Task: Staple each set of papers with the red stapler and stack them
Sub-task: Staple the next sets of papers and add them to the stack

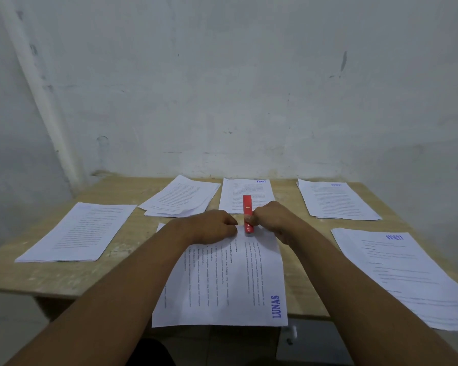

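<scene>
Far-left set (76, 232): it lies flat near my table's left edge, untouched by me.
Fanned pile (181, 196): loose sheets, spread unevenly, at the back left of centre.
My left hand (213, 225): fingers curled, pressing down on the far edge of the centre set just beside the stapler.
Centre set (228, 281): turned sideways in front of me, a blue LUNAS stamp at its near right corner, its near edge overhanging the wooden table (72, 276).
Red stapler (248, 217): on the centre set's far edge, reaching back over the back-centre set (246, 192).
My right hand (271, 216): closed around the stapler's near end.
Back-right set (337, 199): flat, apart from my hands.
Near-right set (405, 273): flat, stamped LUNAS, near the table's right edge.
</scene>
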